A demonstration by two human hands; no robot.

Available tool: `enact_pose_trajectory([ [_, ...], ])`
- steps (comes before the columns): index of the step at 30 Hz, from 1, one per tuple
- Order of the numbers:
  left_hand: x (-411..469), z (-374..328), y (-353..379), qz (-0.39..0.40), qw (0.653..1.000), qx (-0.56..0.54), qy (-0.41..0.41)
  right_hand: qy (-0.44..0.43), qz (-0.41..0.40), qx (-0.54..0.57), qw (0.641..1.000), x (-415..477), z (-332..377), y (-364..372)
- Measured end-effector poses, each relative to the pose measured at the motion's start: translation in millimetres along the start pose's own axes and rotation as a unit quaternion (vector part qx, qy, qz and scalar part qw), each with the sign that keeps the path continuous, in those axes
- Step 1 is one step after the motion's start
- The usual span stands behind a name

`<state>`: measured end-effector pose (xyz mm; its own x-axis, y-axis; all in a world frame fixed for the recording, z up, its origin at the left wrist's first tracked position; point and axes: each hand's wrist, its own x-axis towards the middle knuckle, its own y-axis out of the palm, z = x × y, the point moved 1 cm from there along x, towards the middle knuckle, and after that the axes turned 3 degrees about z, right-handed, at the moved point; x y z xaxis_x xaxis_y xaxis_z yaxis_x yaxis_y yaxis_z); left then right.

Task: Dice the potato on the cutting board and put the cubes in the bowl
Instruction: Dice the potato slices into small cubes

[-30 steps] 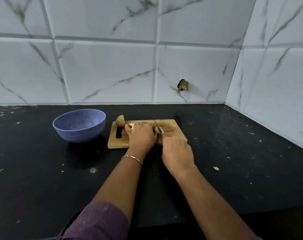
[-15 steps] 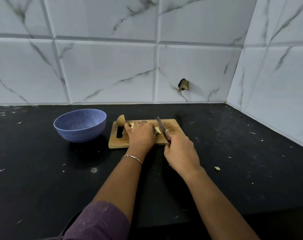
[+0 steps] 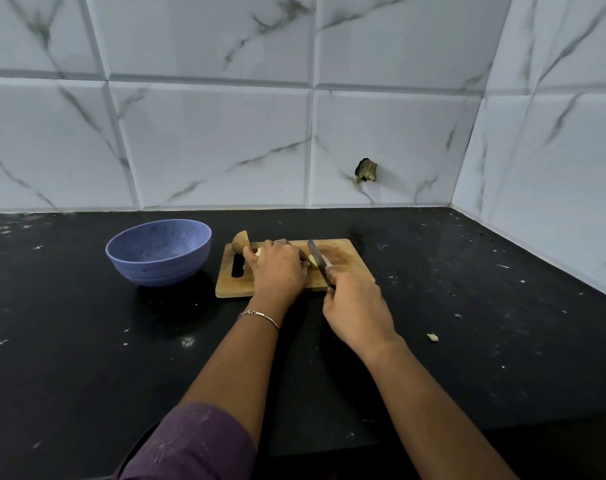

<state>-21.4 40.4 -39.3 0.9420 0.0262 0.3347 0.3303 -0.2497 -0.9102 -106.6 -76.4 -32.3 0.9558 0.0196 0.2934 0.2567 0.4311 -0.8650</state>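
Potato [image 3: 313, 261] lies near the middle of the board [image 3: 345, 259], mostly hidden under the left hand [image 3: 277, 268]; only pale cut flesh shows at the hand's right side.

The black worktop [image 3: 87, 341] meets tiled walls at its back and right edges. The wooden board sits toward the back edge, its slotted handle end to the left. A blue bowl [image 3: 156, 271] stands just beside the board's left edge, apart from it; I cannot tell whether anything is in it.

The left hand's fingers curl down over the potato and press it to the board. The right hand [image 3: 357, 306], at the board's near edge, has its fingers wrapped round the handle of a knife [image 3: 317, 258], whose blade slants toward the back edge and rests against the cut flesh.

A 2nd piece, a brown-skinned half [image 3: 240, 241], stands at the board's back left corner. 1 small pale scrap [image 3: 432, 337] lies on the worktop, well right of the right wrist.
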Motion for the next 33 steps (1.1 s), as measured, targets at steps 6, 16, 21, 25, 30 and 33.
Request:
enact_pose_trajectory([
  [6, 2.3, 0.4, 2.4, 0.003, 1.0, -0.016, -0.001, 0.003, 0.005, -0.002, 1.0, 0.0, 1.0, 0.2],
  [16, 12.9, -1.2, 9.2, 0.016, 0.999, -0.03, -0.009, -0.032, 0.024, -0.032, 0.999, -0.4, 9.1, -2.7],
  [21, 15.9, -1.5, 12.1, 0.008, 1.0, -0.027, -0.007, -0.02, 0.039, -0.028, 0.999, 4.3, 10.6, -3.6],
  [25, 15.5, -1.7, 11.0, 0.008, 0.999, -0.033, -0.004, -0.009, 0.057, -0.018, 0.998, 9.2, 10.7, -3.8],
  [30, 13.2, -0.9, 9.0, 0.016, 0.999, -0.031, -0.005, -0.018, 0.063, -0.048, 0.997, 8.7, 13.9, -5.2],
  [33, 12.6, -0.2, 8.3, 0.02, 0.999, -0.038, -0.015, -0.032, 0.054, -0.076, 0.995, 4.2, 17.4, -4.9],
])
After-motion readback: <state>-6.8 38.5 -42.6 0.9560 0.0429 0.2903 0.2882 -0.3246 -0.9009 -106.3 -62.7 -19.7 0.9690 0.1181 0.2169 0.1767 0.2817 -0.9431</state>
